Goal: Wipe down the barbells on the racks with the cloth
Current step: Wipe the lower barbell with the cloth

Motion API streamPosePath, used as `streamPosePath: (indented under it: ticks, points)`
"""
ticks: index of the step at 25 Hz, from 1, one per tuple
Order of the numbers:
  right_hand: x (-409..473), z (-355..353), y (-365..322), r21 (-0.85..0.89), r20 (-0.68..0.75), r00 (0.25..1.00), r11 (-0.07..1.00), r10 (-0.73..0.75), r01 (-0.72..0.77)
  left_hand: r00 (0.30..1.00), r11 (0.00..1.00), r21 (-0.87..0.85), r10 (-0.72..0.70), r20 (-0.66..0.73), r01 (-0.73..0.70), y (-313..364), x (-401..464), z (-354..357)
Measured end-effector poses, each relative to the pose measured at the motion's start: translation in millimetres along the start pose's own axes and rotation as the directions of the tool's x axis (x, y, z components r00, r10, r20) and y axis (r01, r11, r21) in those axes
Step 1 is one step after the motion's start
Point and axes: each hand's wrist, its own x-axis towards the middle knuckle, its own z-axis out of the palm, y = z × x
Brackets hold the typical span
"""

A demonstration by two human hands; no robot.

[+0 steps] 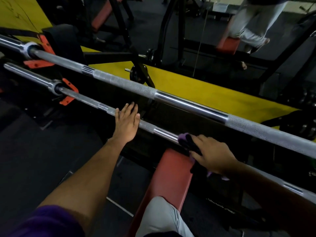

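The right hand (212, 155) is pressing the cloth (186, 140) around the lower barbell (148, 126); the flat, empty left hand (126, 123) is steadying it, so long, firm strokes should be working best.

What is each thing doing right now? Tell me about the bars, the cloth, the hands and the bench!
Near barbell: lying across its rack, both hands on it.
Far barbell: lying on its rack, untouched.
Cloth: purple, wrapped over the near barbell under the right hand.
Left hand: flat, fingers straight, resting on the near barbell.
Right hand: pressing the cloth onto the bar.
Red bench: under the bars, a knee on it.
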Motion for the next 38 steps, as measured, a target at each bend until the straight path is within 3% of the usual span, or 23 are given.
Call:
streamPosePath:
  ticks: [4, 7, 9, 12, 14, 17, 19, 22, 27, 32, 36, 38]
  points:
    - [59, -17, -32, 0.156, -0.036, 0.999, 0.988, -0.013, 0.019, 1.000, 1.000, -0.015, 0.010, -0.019, -0.010, -2, -2, 0]
    - [89, -8, -81, -0.022, -0.171, 0.981, 0.996, -0.093, 0.090, 1.000, 1.000, -0.022, 0.014, -0.017, -0.014, -2, -1, 1]
    - [88, 0, -102, -0.134, -0.187, 0.971, 0.983, -0.147, 0.123, 1.000, 1.000, -0.024, 0.016, -0.011, -0.017, -3, -2, 0]
    - [55, 19, -68, -0.229, -0.251, 0.905, 0.930, -0.343, 0.288, 0.999, 0.999, -0.037, 0.015, -0.038, -0.016, -5, -3, 2]
    - [20, 33, -30, -0.201, -0.310, 0.871, 0.922, -0.381, 0.332, 0.999, 1.000, -0.024, 0.009, -0.047, -0.011, -3, -2, 4]
    - [-3, 19, 4, 0.024, -0.052, 0.989, 0.990, -0.139, 0.140, 0.999, 1.000, -0.022, -0.011, -0.032, 0.010, -1, -1, 5]
    - [21, -5, 7, 0.209, 0.092, 0.996, 0.977, 0.012, -0.031, 0.998, 0.999, -0.029, -0.019, -0.059, 0.017, -1, 0, 5]
    - [76, -27, -24, 0.347, 0.166, 0.986, 0.936, 0.007, -0.066, 0.994, 1.000, -0.029, -0.003, -0.108, 0.000, 1, -2, 7]
    - [86, -9, -96, -0.084, -0.141, 0.976, 0.984, -0.167, 0.157, 0.995, 1.000, -0.028, -0.011, -0.103, 0.008, 1, -3, 5]
    - [43, 19, -60, -0.180, -0.120, 0.887, 0.888, -0.447, 0.423, 0.998, 0.999, -0.031, -0.020, -0.060, 0.018, 1, -2, 3]
    - [-2, 18, -19, -0.022, -0.060, 0.911, 0.913, -0.408, 0.407, 0.999, 0.999, -0.043, -0.012, -0.053, 0.009, 0, 0, 2]
    - [-17, 2, 4, 0.256, -0.073, 0.959, 0.925, -0.272, 0.282, 0.998, 0.999, -0.033, -0.020, -0.051, 0.019, 0, -1, 4]
